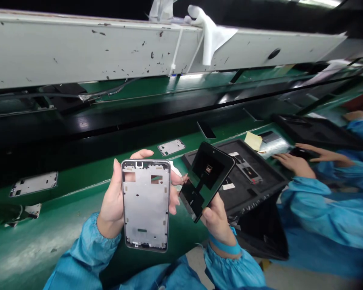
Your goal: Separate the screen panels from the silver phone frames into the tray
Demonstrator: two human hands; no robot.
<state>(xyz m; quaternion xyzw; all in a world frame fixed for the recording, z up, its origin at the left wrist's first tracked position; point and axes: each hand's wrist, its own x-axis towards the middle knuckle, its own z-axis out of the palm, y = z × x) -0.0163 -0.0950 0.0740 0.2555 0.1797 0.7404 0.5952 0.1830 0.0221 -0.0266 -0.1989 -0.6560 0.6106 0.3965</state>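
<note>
My left hand (112, 207) is wrapped round a phone frame (145, 205), a silver-grey plate with a dark rim and small cutouts. Its inner face is turned up towards me, and my fingertips show past its right edge. In my right hand (215, 213) is a black phone screen (210, 171), tilted, gripped near its lower end. Its glossy surface carries reflections. The two parts are held side by side above the bench, with the fingertips of my left hand close to the screen's left edge.
More phone frames (172, 147) (34, 184) lie on the green bench (75, 225). A dark panel (206, 130) rests behind. At the right stands a black foam tray (272, 179) with phone parts and a yellow note (253, 141). A co-worker's hands (299, 163) work beyond it. A chipped rail (78, 48) runs above.
</note>
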